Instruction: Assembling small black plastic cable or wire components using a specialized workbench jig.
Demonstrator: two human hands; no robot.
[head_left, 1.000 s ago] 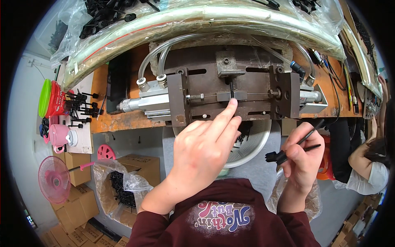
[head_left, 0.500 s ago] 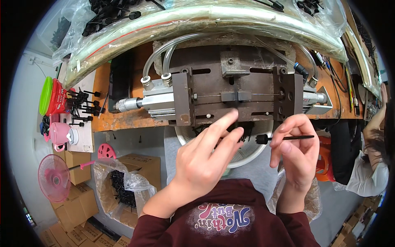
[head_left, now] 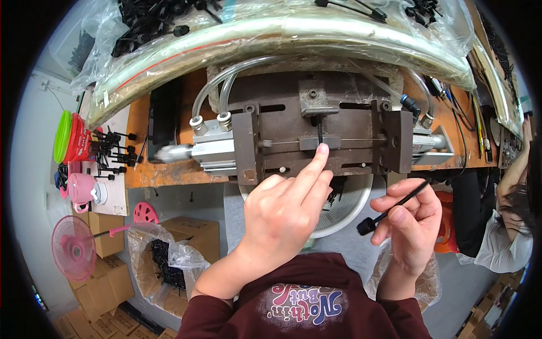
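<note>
My left hand point(head_left: 288, 212) reaches to the middle of the dark metal fixture point(head_left: 288, 124), its index finger stretched out. That fingertip touches or hovers just at the near end of a thin black rod point(head_left: 320, 129) set in the small grey block point(head_left: 308, 143). The left hand holds nothing I can see. At the right, my right hand point(head_left: 411, 226) pinches a black plastic stem with a knobbed head point(head_left: 395, 208). It is tilted, with the head low and toward the left. Thin metal pins reach the grey block from both sides.
Air cylinders point(head_left: 213, 150) with clear hoses flank the fixture. Below its edge, a white basket point(head_left: 344, 226) holds black parts. More black parts lie on the plastic-covered shelf and in a lined box point(head_left: 166, 263). A pink fan point(head_left: 74, 247) stands left; another person point(head_left: 505, 226) sits right.
My left index finger has moved forward onto the rod's end at the grey block. The stem in my right hand has swung from level to slanted, its head dropping.
</note>
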